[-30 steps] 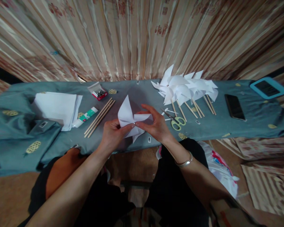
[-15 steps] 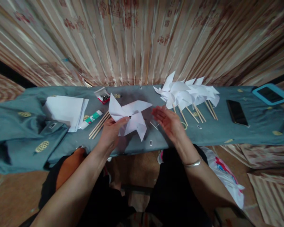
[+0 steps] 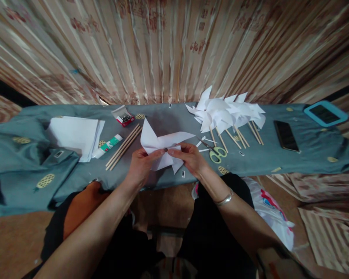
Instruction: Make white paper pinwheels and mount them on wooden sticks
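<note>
Between both hands is a white paper pinwheel with a small dark pin head at its centre. My left hand is closed on its left side, the thumb reaching to the pin. From the right, my right hand grips it too, its thumb meeting the pin from the other side. The fingers behind the paper are hidden. Scissors with green handles lie by narrow paper strips, right of my right hand. Several wooden sticks rest left of the pinwheel.
Several finished pinwheels on sticks lie at the back right. Farther right are a phone and a blue-framed device. On the left are a paper stack, a glue stick and a red box of pins.
My right hand has moved left from open air and closed on the pinwheel. The pinwheel and my left hand shifted slightly right. The scissors have come into full view.
</note>
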The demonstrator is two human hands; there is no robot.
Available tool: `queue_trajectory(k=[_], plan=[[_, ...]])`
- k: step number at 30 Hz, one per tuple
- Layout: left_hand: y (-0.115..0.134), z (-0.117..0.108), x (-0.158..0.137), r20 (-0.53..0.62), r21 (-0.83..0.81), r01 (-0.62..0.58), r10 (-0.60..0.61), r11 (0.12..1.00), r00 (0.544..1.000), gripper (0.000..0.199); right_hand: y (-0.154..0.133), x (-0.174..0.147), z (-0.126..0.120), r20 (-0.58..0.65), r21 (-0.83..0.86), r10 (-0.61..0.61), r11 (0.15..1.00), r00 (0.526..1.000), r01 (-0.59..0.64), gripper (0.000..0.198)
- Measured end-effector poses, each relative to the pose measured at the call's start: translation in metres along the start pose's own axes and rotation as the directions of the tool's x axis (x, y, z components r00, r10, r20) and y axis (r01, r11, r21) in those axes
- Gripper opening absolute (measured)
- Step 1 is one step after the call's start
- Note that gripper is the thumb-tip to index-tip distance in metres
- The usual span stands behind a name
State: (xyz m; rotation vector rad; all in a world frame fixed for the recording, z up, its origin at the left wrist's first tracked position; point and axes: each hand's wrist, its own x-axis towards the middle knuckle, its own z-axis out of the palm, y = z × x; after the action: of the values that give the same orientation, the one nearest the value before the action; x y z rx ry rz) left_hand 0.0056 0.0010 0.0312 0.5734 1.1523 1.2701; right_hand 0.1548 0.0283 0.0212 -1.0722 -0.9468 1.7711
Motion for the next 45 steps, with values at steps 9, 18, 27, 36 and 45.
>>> queue_trajectory(k=[9,18,27,36,45], plan=[[-0.008,-0.006,0.003,0.029,0.089,-0.053,0.050,0.995,0.998,0.030,0.007,0.001,-0.001,-0.068,-0.096,-0.089,0.992,0.994,0.082,0.030],[0.001,-0.023,-0.001,0.122,0.180,-0.219,0.199,0.959,0.972,0.038,-0.006,-0.015,-0.013,0.052,-0.518,-0.450,0.751,0.892,0.409,0.013],[0.026,-0.077,0.026,0.087,0.721,-0.391,0.485,0.573,0.870,0.030,-0.008,-0.032,-0.023,0.381,-0.663,-0.623,0.331,0.683,0.672,0.027],[0.027,-0.102,0.057,0.409,0.912,-0.351,0.405,-0.214,0.818,0.033,-0.005,-0.037,-0.018,0.585,-0.641,-0.637,0.015,0.501,0.768,0.023],[0.021,-0.099,0.065,0.360,0.926,-0.275,0.391,-0.258,0.847,0.028,-0.012,-0.042,-0.018,0.622,-0.633,-0.622,-0.042,0.476,0.773,0.027]])
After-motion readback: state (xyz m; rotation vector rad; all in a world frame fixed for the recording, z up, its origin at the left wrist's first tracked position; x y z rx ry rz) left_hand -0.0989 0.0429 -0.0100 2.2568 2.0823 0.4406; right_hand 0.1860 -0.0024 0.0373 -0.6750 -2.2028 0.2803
